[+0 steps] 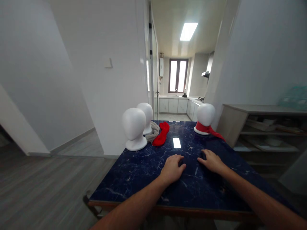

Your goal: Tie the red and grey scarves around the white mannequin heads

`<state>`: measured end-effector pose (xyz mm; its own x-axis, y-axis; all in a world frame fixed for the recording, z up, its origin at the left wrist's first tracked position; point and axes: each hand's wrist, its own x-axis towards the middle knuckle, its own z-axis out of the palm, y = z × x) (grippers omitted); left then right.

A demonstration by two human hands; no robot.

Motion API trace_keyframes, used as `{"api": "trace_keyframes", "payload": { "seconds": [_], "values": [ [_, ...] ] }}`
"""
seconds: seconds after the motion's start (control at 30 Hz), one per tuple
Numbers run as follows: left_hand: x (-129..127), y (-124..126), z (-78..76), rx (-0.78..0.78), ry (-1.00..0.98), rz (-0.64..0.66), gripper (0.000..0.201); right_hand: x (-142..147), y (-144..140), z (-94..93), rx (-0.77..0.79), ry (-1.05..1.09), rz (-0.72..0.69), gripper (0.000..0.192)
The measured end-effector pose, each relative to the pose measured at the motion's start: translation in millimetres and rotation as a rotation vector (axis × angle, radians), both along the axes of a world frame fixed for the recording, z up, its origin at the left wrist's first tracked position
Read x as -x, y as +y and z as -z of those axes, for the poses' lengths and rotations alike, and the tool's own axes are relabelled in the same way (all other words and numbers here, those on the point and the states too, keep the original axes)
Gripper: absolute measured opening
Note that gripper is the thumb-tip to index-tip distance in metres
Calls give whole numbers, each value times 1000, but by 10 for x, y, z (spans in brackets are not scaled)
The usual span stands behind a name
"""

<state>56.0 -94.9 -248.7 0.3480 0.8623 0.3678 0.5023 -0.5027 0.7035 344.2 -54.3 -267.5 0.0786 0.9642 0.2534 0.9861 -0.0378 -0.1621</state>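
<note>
My left hand [172, 168] and my right hand [211, 160] are over the middle of the dark blue marbled table [134, 179], thumbs toward each other, holding nothing. Both have the thumb apart from the fingers. At the back right stands a white foam head [205, 114] with a red scarf [203, 127] around its neck; one end trails off to the right. Two more white heads stand at the left, a nearer one [134, 126] and a farther one [146, 115] partly hidden behind it. Beside them lie a grey scarf [154, 131] and a bundled red scarf [163, 133].
To the right stands a wooden shelf unit [263, 109] with dishes and trays inside. A white wall [115, 89] rises behind the left side of the table. Beyond the table a doorway opens onto a kitchen with a counter [174, 104].
</note>
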Motion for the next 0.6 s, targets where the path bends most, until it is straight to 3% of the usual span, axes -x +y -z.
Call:
{"api": "trace_keyframes", "payload": {
  "seconds": [0.1, 0.2, 0.3, 0.37, 0.5, 0.6],
  "values": [
    [109, 134, -23, 138, -331, -121, 32, 236, -293, 34, 19, -23, -3, 57],
    [483, 288, -51, 164, -556, -460, 29, 361, -411, -16, -26, -3, 8, 56],
    [1113, 444, -96, 42, -488, -906, 56, 412, -434, -86, -35, 28, 2, 53],
    [1550, 556, -148, 2, -385, -1093, 71, 432, -439, -119, -34, 41, -1, 52],
    [2089, 820, -273, 22, -92, -991, 112, 465, -460, -149, -35, 59, 1, 49],
    [2156, 1026, -343, 50, -18, -918, 111, 481, -477, -162, -51, 59, -2, 48]
  ]
}}
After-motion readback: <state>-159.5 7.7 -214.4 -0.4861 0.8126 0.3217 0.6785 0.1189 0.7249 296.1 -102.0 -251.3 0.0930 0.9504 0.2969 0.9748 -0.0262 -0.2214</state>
